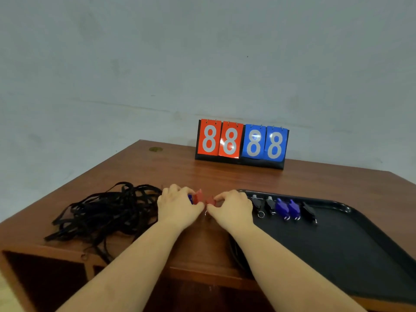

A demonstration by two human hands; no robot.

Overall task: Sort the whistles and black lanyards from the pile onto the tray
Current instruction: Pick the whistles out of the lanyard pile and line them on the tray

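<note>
Brown wooden counter (225,176) against pale wall. Red whistle (198,196) pinched by left hand (177,204), another (211,201) by right hand (233,207). Right of the grips, five whistles are held by black tray (337,244).

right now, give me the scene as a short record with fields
left hand: left hand holds a red whistle, a blue one partly hidden beside it
right hand: right hand pinches a second red whistle
tray: black tray on the right, five whistles in a row, black, black, blue, blue, black
lanyards: black lanyards tangled on the left, none on the tray
table: wooden table
behind: scoreboard showing 88 88
</note>
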